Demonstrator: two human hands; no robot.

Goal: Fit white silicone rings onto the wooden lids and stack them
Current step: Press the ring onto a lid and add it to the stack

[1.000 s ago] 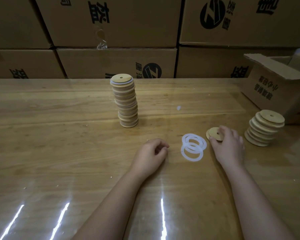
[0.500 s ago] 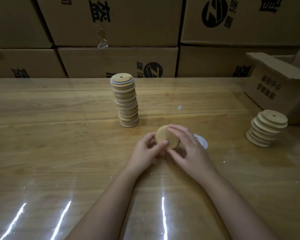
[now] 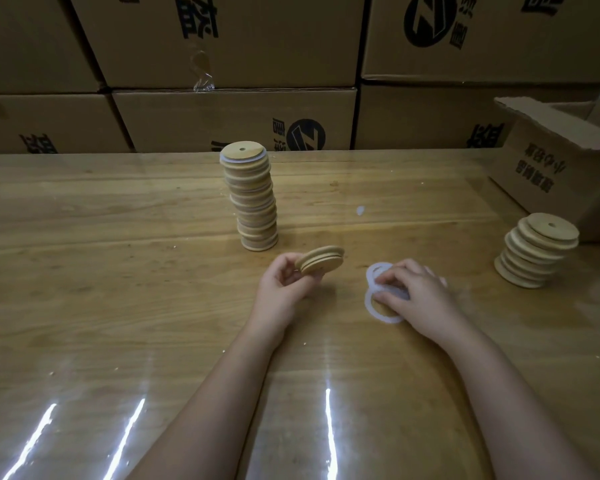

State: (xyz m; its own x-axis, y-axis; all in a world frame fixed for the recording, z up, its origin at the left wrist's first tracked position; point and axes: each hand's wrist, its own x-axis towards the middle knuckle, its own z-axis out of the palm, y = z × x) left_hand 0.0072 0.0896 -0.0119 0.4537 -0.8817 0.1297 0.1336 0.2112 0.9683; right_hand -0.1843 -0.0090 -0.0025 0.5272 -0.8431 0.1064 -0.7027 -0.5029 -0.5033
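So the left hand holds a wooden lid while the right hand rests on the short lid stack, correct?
No: in the head view the right hand rests on the white rings, not the short lid stack; the left hand does hold a wooden lid.

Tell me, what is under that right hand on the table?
White rings lie flat on the table under the right hand. Two overlapping loops show at its left; the hand covers the rest, so their number is unclear.

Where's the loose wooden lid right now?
Head view, centre: the left hand holds the lid tilted above the table, just in front of the tall stack and left of the white rings under the right hand.
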